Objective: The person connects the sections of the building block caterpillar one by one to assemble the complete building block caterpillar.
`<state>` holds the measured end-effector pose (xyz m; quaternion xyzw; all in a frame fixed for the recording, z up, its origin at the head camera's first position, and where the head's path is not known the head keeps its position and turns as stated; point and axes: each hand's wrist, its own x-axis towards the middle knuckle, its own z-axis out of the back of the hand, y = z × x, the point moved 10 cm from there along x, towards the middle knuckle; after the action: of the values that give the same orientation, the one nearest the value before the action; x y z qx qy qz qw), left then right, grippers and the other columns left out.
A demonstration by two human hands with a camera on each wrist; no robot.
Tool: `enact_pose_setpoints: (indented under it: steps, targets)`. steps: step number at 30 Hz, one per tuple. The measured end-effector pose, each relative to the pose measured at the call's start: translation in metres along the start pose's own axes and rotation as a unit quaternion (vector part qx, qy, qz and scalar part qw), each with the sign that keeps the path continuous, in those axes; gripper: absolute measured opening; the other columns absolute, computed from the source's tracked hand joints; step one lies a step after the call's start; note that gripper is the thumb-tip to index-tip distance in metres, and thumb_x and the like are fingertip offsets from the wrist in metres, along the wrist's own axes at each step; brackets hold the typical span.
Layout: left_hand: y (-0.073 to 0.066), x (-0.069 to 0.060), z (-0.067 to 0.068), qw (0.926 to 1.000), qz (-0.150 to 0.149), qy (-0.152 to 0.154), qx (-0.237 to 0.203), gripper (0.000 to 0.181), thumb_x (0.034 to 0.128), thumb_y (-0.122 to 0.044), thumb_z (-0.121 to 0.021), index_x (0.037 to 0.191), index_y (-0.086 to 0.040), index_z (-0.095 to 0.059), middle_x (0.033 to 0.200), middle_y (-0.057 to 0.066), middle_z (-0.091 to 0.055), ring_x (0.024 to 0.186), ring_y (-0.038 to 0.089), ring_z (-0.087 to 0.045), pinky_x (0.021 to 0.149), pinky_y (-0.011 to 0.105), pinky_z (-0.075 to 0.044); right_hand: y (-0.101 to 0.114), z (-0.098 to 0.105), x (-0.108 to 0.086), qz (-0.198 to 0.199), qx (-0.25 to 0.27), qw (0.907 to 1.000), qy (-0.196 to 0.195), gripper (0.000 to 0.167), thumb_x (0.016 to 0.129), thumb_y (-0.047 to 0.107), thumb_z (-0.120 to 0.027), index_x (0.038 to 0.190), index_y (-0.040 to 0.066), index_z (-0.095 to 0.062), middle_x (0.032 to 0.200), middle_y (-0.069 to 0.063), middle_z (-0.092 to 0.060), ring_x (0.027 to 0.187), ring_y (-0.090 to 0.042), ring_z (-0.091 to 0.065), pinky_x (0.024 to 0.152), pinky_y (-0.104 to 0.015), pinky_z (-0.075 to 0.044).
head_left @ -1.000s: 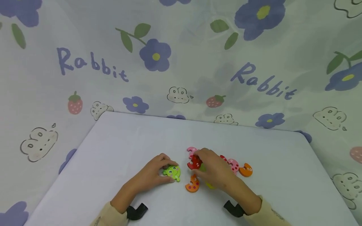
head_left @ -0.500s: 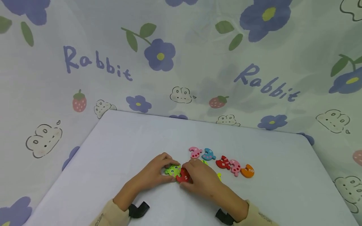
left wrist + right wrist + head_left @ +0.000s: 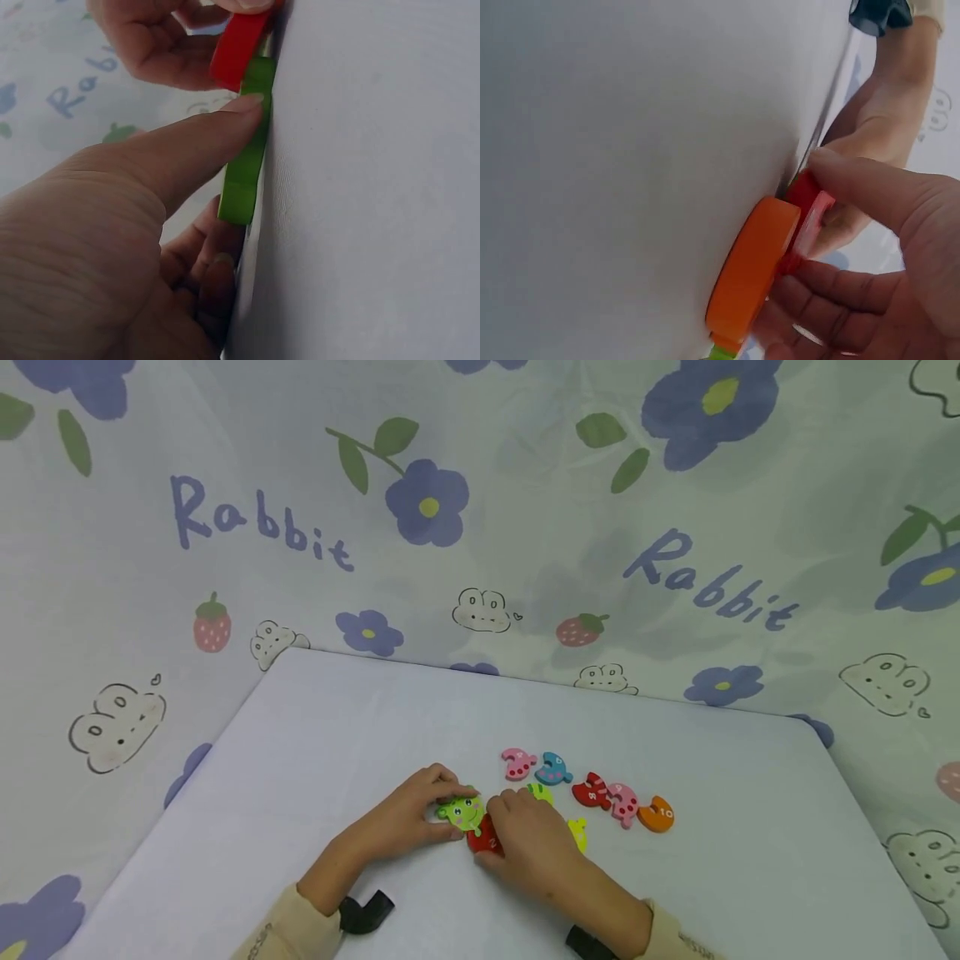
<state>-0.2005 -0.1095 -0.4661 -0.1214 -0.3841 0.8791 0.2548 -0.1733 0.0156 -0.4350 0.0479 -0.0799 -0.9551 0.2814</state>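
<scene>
Red piece [image 3: 482, 838] moved left; flowered cloth [image 3: 525, 527] backs tabletop [image 3: 360, 727].

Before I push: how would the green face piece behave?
The green face piece is probably stiff: its edge shows no bend. Broad and low, it seems unlikely to tip. Its rounded outline might make it pivot.

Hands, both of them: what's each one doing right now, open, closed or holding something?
Left hand: holding the green smiling-face piece between thumb and fingers.
Right hand: holding the red number 2 piece.
</scene>
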Motion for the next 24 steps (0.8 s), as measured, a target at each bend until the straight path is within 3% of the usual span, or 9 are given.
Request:
enact_pose_setpoints:
  steps: [8,16,19,24]
  targets:
    - [0.004,-0.001,0.001,0.9999,-0.003,-0.01,0.004,0.051,0.0892,-0.027,-0.086,0.138,-0.03,-0.069,0.122,-0.012,-0.053,0.118,0.012,-0.049,0.106,0.043,-0.046,0.004,0.001,0.002,-0.006,-0.019,0.9998,0.006,0.064,0.076,0.053,-0.091,0.117,0.01,-0.067,0.1,-0.002,-0.066,0.092,-0.019,-0.061,0.082,-0.036,-0.058]
    - [0.003,-0.003,0.004,0.9997,-0.017,-0.011,0.009,0.047,0.0923,-0.028,-0.083,0.137,-0.026,-0.069,0.122,-0.009,-0.053,0.117,0.013,-0.049,0.104,0.044,-0.045,0.023,0.003,0.008,0.029,-0.11,0.9933,0.018,0.06,0.078,0.052,-0.09,0.114,0.009,-0.07,0.095,-0.004,-0.064,0.091,-0.021,-0.06,0.083,-0.037,-0.058]
    - [0.002,-0.003,0.004,0.9996,-0.024,-0.013,0.01,0.044,0.0944,-0.03,-0.08,0.137,-0.026,-0.069,0.122,-0.009,-0.054,0.116,0.013,-0.05,0.104,0.043,-0.045,0.021,0.001,0.009,0.025,-0.102,0.994,0.03,0.062,0.077,0.053,-0.09,0.115,0.009,-0.069,0.097,-0.003,-0.064,0.093,-0.021,-0.059,0.083,-0.039,-0.057]
    - [0.001,-0.002,0.002,0.9996,-0.028,-0.009,0.002,0.044,0.0956,-0.034,-0.079,0.138,-0.026,-0.069,0.123,-0.009,-0.053,0.116,0.013,-0.049,0.104,0.042,-0.045,0.003,-0.002,0.001,-0.004,-0.042,0.9975,0.056,0.068,0.075,0.056,-0.09,0.121,0.012,-0.069,0.107,-0.002,-0.065,0.101,-0.021,-0.058,0.09,-0.047,-0.055]
